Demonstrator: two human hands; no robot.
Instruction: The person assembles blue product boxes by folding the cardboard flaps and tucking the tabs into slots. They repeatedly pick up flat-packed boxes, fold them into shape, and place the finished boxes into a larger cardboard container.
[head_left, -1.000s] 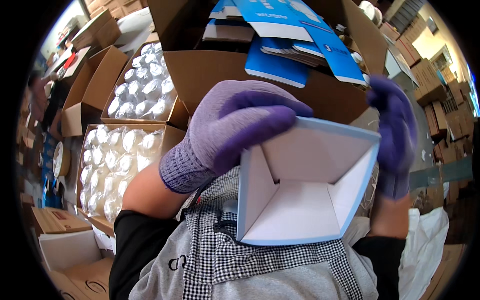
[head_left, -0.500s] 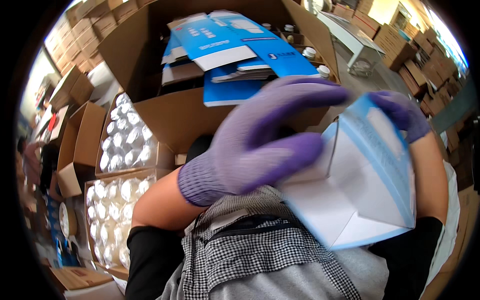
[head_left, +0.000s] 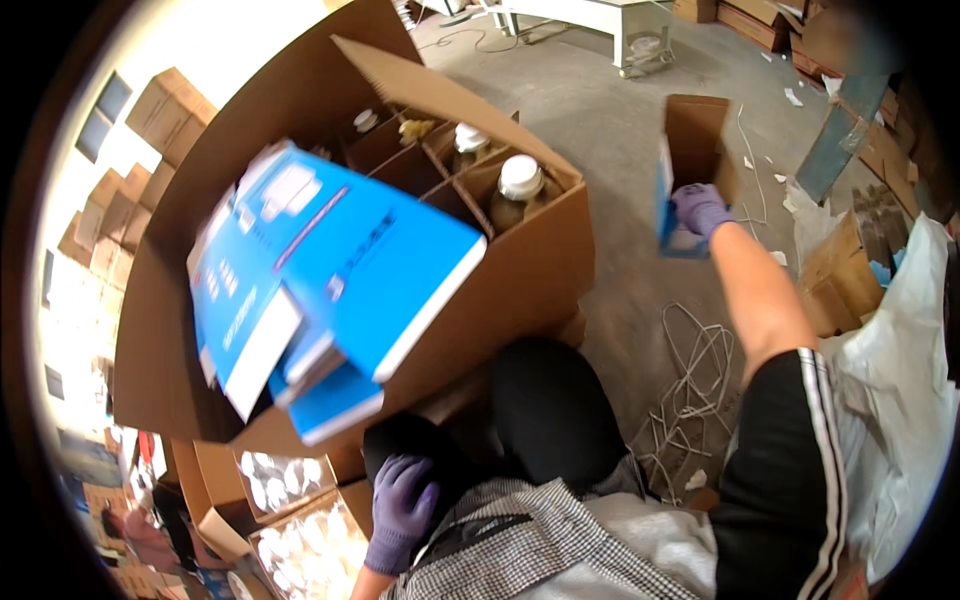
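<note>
My right hand point(head_left: 703, 208), in a purple and grey glove, is stretched out over the floor at the right. Its fingers are bent around part of a blue and white carton point(head_left: 666, 222), at an open brown box point(head_left: 698, 125); fingertips are partly hidden. My left hand point(head_left: 405, 508), gloved alike, lies on my thigh with fingers apart, holding nothing. In front of me, flattened blue cartons point(head_left: 385, 255) are piled on a large open cardboard box point(head_left: 500, 290). White-capped bottles point(head_left: 520, 180) stand in its divided cells.
Trays of clear-wrapped items point(head_left: 312, 545) stand at lower left. A tangled white strap point(head_left: 690, 390) lies on the floor by my knee. A white plastic sheet point(head_left: 890, 400) hangs at the right. A white wheeled table point(head_left: 600, 22) is at the back. Another person point(head_left: 150, 530) is far left.
My view has swung right. My left hand has come down from beside the carton to my thigh. My right hand has gone from my lap with the carton to the brown box.
</note>
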